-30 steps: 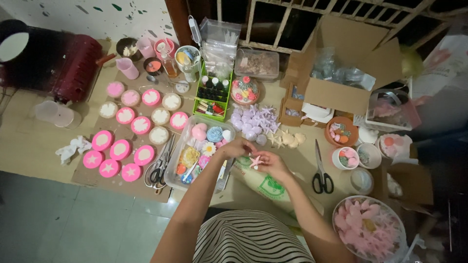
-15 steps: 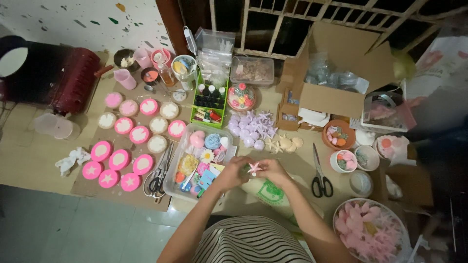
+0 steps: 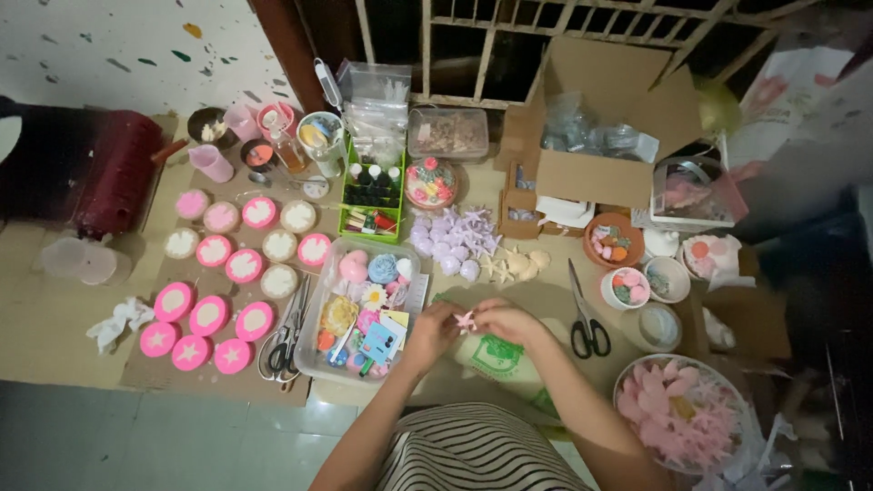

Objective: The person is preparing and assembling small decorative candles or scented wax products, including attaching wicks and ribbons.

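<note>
My left hand [image 3: 435, 326] and my right hand [image 3: 503, 320] meet in front of me over a white and green bag [image 3: 497, 356]. Between their fingertips they hold a small pink starfish shape [image 3: 466, 320]. Just left of my left hand stands a clear plastic tray [image 3: 318, 358] filled with coloured moulds and small pieces. Beyond my hands lies a cluster of lilac stars and balls [image 3: 450, 239], with cream starfish shapes [image 3: 515, 265] beside it.
Several pink and white round candles [image 3: 229, 284] lie on cardboard at the left, with scissors [image 3: 284, 333] beside them. Black scissors [image 3: 587, 320] lie at the right. A bowl of pink starfish shapes [image 3: 680, 410], small bowls, an open cardboard box [image 3: 596, 145] and a green bottle rack [image 3: 368, 198] surround the work area.
The view has shifted, so everything sits a little lower left in frame. My hands stay together on the pink starfish shape, turning it slightly between the fingers.
</note>
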